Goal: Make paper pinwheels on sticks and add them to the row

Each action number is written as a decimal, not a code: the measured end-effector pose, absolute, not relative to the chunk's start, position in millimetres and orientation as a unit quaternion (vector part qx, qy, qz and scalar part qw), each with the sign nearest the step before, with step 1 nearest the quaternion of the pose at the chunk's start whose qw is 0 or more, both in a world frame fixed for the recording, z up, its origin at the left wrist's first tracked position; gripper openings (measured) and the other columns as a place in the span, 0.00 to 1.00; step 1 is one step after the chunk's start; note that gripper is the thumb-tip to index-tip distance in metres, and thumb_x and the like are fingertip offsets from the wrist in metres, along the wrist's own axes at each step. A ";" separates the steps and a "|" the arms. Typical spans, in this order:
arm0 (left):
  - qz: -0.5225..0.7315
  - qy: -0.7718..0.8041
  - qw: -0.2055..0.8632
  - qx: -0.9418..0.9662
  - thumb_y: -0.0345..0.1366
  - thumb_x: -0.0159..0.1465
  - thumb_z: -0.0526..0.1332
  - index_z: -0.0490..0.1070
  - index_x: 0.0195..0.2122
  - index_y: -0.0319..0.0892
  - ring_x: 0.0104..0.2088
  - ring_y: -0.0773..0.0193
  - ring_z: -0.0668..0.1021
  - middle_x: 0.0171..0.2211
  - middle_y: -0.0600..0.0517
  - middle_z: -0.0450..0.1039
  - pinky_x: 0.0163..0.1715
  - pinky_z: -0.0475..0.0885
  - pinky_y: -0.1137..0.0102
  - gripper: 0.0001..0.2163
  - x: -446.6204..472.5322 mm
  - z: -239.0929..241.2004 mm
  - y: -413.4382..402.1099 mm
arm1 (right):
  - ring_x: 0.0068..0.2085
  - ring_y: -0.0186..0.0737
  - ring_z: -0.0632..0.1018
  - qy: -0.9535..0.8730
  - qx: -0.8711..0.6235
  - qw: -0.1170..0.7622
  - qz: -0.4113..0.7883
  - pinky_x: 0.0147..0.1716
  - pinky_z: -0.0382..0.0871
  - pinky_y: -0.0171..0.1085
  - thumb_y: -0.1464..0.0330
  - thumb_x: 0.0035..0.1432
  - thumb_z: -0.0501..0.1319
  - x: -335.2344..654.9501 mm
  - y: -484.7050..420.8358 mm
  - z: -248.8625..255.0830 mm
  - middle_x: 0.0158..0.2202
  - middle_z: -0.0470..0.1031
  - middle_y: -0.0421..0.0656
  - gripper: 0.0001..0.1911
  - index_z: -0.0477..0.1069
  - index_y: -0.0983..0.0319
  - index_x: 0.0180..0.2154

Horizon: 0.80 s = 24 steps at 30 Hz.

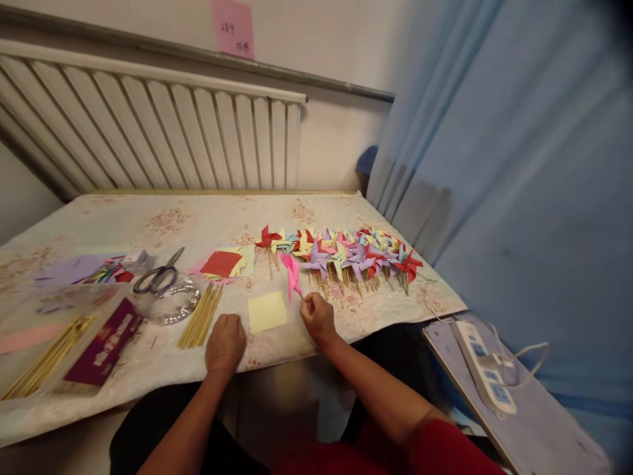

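My right hand [318,320] is closed round the stick of a pink paper pinwheel [291,274], holding it just above the cloth. My left hand [226,343] rests on the table's near edge, its fingers curled under and nothing showing from them. Between the hands lies a pale yellow paper square [268,311]. A bundle of thin wooden sticks [200,316] is just left of my left hand. Beyond my right hand, many finished pinwheels [346,257] in red, purple, yellow and blue lie massed together.
Coloured paper squares [222,263], scissors [158,274], a clear round dish of silvery pieces [173,302] and a dark red box [105,346] occupy the left side. More sticks [49,356] lie far left. A power strip [484,369] sits on a lower surface at right, beside a blue curtain [519,165].
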State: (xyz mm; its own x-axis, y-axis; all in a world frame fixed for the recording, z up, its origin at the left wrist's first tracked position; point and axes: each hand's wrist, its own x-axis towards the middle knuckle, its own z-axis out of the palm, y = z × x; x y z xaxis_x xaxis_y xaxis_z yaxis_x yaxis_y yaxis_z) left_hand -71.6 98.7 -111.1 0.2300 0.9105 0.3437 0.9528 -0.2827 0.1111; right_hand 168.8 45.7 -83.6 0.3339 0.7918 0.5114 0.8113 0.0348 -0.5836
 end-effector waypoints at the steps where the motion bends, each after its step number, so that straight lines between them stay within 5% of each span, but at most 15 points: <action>1: -0.171 -0.595 0.063 -0.783 0.34 0.68 0.47 0.69 0.35 0.40 0.39 0.58 0.71 0.36 0.45 0.68 0.36 0.64 0.66 0.12 -71.5 -111.1 99.2 | 0.25 0.34 0.70 -0.570 -0.696 0.436 -0.020 0.29 0.60 0.31 0.70 0.57 0.53 177.9 38.9 -82.0 0.22 0.68 0.37 0.07 0.69 0.61 0.33; 24: -0.151 -0.601 0.065 -0.782 0.38 0.69 0.46 0.69 0.37 0.40 0.39 0.57 0.72 0.38 0.45 0.68 0.35 0.64 0.66 0.14 -69.4 -107.6 103.1 | 0.31 0.40 0.72 -0.274 -0.848 0.405 -0.203 0.35 0.64 0.37 0.66 0.59 0.51 376.8 -22.9 -92.8 0.29 0.71 0.45 0.09 0.67 0.62 0.32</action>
